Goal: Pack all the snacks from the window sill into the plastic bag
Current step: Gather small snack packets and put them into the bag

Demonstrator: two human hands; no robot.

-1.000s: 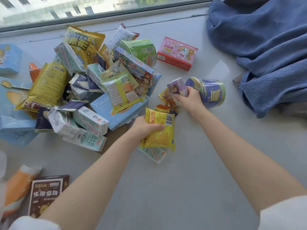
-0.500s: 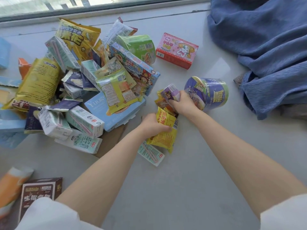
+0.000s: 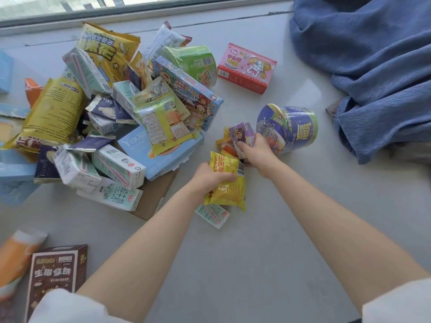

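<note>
Partly hidden under the yellow packet [image 3: 227, 183], a milk carton [image 3: 213, 215] lies.

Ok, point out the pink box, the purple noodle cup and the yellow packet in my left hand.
pink box [image 3: 247, 66], head view, on its top face.
purple noodle cup [image 3: 300, 129], head view, on its side wall.
yellow packet [image 3: 227, 192], head view, on its lower half below the left hand [image 3: 210, 178].

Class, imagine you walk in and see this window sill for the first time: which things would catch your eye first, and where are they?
First, the big heap of snack packs and milk cartons spread over the sill's left half. Next, the two hands at centre: the left hand grips a yellow packet, and the right hand holds a small purple pack beside a purple noodle cup lying on its side. A blue cloth fills the upper right corner.
</note>
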